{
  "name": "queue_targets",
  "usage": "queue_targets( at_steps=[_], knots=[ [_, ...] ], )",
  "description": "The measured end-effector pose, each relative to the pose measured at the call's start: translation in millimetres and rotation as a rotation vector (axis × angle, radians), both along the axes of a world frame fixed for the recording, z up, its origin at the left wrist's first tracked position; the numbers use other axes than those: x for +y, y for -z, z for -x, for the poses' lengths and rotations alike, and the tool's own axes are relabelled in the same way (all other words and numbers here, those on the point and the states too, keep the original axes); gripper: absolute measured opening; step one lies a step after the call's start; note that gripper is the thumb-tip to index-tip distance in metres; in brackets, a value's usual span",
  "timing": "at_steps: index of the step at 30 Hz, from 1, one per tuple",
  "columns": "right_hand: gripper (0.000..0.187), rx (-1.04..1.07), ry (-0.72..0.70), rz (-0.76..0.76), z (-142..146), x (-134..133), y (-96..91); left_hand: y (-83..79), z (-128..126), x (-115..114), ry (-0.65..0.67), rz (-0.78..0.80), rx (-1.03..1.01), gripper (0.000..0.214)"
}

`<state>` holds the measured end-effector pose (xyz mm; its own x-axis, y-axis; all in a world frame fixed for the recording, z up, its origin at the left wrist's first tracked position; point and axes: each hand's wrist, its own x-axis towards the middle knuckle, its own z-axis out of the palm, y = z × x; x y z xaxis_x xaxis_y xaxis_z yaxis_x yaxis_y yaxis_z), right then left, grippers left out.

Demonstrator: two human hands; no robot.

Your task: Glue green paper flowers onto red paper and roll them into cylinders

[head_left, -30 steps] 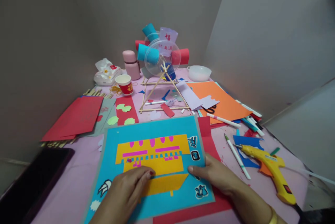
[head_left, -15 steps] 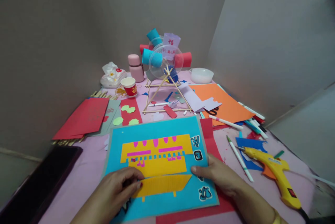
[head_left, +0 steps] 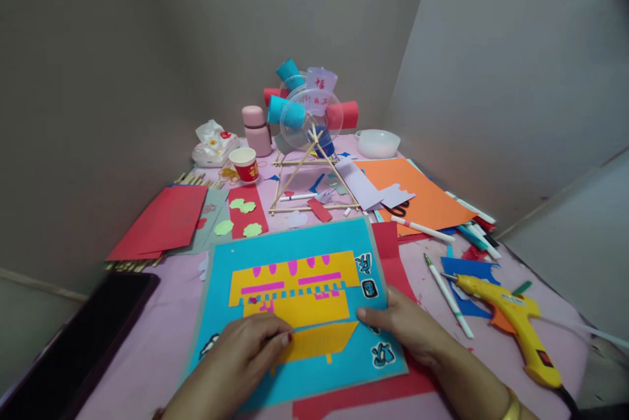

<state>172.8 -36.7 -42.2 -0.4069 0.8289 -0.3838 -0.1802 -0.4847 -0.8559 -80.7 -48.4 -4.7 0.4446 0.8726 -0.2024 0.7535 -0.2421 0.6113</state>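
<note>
A blue card (head_left: 230,263) with a yellow and pink paper building glued on it lies in front of me on the pink table. My left hand (head_left: 248,351) rests flat on the lower yellow piece (head_left: 324,336), fingers together and pressing down. My right hand (head_left: 405,328) lies on the card's right edge, thumb on top near the cut-out characters (head_left: 369,288), holding the card down. A red sheet (head_left: 388,246) lies under the card.
A yellow glue gun (head_left: 515,322) lies at right beside white pens (head_left: 447,295). Orange paper (head_left: 417,194), scissors, a stick-and-cup wheel model (head_left: 307,118), a red paper cup (head_left: 244,164), a pink bottle, a white bowl (head_left: 377,142) and red sheets (head_left: 164,220) lie beyond. A dark tablet (head_left: 73,341) sits at left.
My left hand slid left along the lower yellow piece and has come back to its middle. The right hand stayed on the card's right edge.
</note>
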Motion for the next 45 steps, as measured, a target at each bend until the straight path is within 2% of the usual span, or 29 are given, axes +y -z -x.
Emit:
queue_targets(
  at_steps=[14,23,30,37,41,45],
  knots=[
    [0.040,-0.111,-0.055,-0.110,2,1,4.3,6.0,-52,-3,0.105,-0.092,-0.003,0.025],
    [0.044,-0.098,-0.073,-0.107,5,0,4.3,5.1,-44,-6,0.075,-0.039,0.036,0.021],
    [0.039,-0.090,-0.082,-0.128,6,1,3.7,0.5,-43,-5,0.068,-0.023,0.115,0.015],
    [0.039,-0.081,-0.060,-0.138,7,0,5.4,12.5,-51,-14,0.052,-0.170,0.061,0.011],
    [0.036,-0.063,-0.061,-0.146,8,0,4.3,13.0,-59,-15,0.119,-0.102,0.036,0.012],
    [0.037,-0.056,-0.082,-0.126,7,0,4.5,10.0,-60,-12,0.081,-0.054,0.095,0.018]
  ],
)
